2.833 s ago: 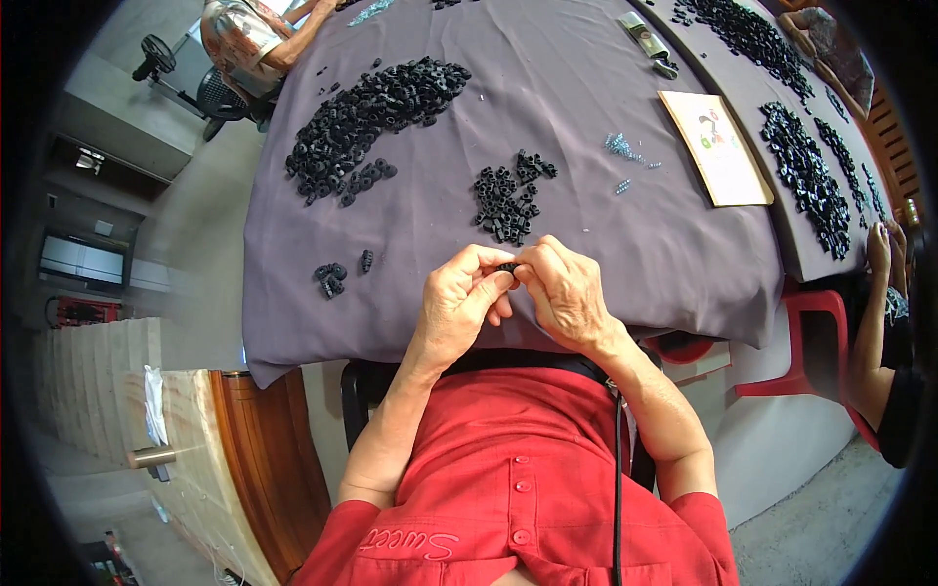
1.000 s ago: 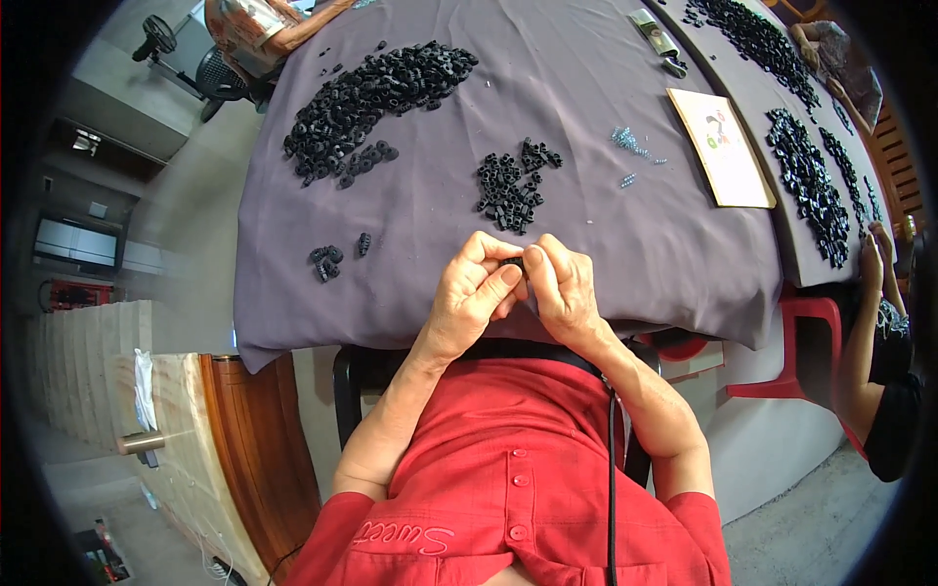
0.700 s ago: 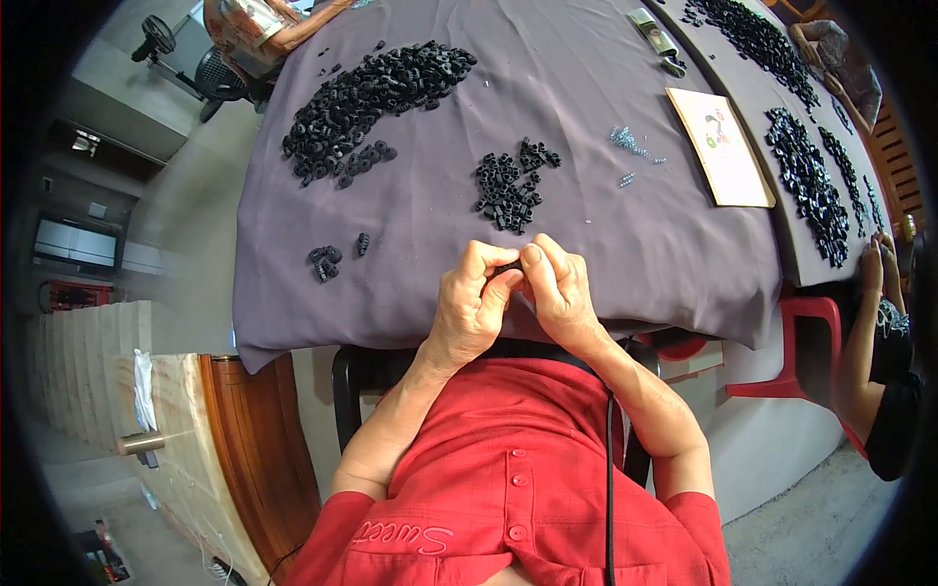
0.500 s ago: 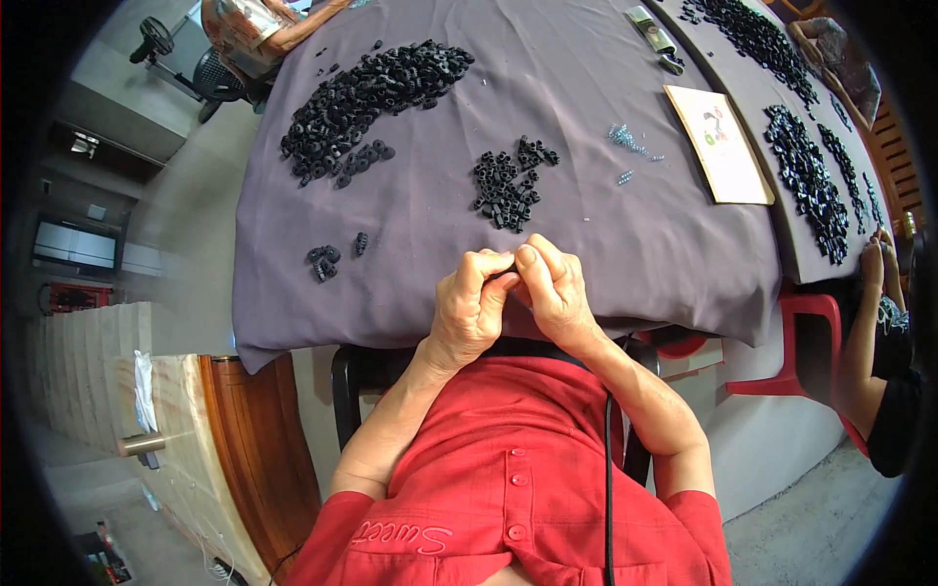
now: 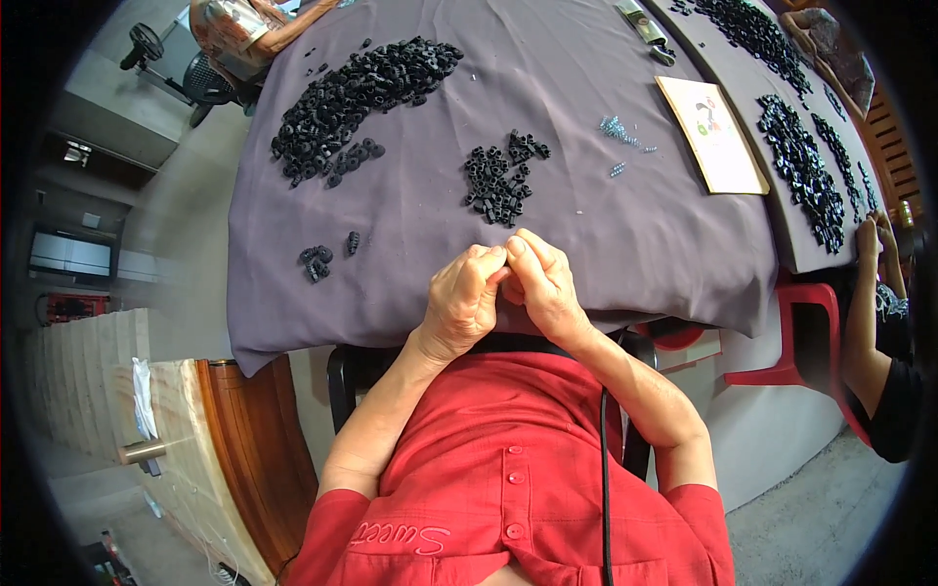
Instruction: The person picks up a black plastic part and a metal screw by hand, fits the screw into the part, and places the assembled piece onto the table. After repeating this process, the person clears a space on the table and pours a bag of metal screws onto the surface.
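My left hand [image 5: 461,298] and my right hand [image 5: 547,293] meet just above the near edge of the cloth-covered table. Both are closed, with thumbs and fingertips pinched together at one spot. A small black part seems to be between them, but the fingers hide nearly all of it. Just beyond my hands lies a loose pile of short black hollow pieces [image 5: 496,186]. To the left, a few ridged black pieces [image 5: 315,262] sit in a small cluster, with a single ridged piece [image 5: 353,243] beside them. Small silvery-blue coiled pieces [image 5: 616,130] are scattered to the right.
A large heap of black ridged parts [image 5: 362,103] covers the far left of the purple-grey cloth [image 5: 410,303]. A flat printed board [image 5: 718,146] lies at right. More black pieces [image 5: 801,166] are on a second table, near other people's arms [image 5: 867,283]. A red chair [image 5: 796,332] stands right.
The dark sliver that showed between my fingertips is now almost covered. My hands stay pressed together; the whole view has shifted slightly.
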`<state>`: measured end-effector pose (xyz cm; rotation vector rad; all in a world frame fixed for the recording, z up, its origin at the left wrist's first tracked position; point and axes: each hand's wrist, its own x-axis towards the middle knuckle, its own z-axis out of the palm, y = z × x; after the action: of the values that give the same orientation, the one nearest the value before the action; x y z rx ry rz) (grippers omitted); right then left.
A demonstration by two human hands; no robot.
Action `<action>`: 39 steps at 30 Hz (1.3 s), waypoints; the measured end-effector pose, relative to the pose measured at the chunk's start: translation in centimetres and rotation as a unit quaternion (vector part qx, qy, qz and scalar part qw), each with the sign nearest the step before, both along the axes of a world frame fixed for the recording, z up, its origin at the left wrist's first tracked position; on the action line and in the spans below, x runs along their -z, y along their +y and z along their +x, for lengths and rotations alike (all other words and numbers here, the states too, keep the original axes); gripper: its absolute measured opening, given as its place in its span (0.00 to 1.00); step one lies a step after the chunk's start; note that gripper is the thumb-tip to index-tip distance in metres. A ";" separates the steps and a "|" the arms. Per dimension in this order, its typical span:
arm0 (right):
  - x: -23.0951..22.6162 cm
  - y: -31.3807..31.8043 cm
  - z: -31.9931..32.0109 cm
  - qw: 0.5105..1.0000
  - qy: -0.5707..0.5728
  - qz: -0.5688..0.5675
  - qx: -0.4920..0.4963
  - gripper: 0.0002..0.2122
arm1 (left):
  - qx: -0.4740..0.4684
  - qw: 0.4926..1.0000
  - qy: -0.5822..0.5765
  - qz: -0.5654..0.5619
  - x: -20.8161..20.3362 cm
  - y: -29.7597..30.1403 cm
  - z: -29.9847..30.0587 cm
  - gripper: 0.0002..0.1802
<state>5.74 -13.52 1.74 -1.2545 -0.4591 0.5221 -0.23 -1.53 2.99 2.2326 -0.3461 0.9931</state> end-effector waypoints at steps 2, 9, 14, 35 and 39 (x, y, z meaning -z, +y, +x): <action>0.1 0.2 -0.1 0.999 0.040 0.022 -0.003 0.14 | 0.005 1.000 0.002 0.019 0.1 0.2 0.0 0.09; 0.2 0.3 0.4 0.996 -0.048 -0.055 0.047 0.13 | 0.033 0.955 0.168 -0.242 0.8 -0.1 -0.2 0.06; 0.0 0.0 0.5 0.988 -0.106 -0.096 0.050 0.13 | 0.090 0.887 0.263 -0.370 -0.6 0.5 -0.4 0.06; 0.5 0.1 0.2 0.996 -0.066 -0.061 0.023 0.13 | 0.047 0.997 0.043 0.032 0.4 1.9 0.1 0.12; 0.6 0.2 0.3 0.996 -0.061 -0.066 0.014 0.14 | 0.088 0.993 0.033 0.073 0.4 2.7 0.4 0.14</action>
<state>6.00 -13.33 1.09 -1.4240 -0.5155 0.4583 0.19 1.13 2.62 2.3135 -0.5916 0.8230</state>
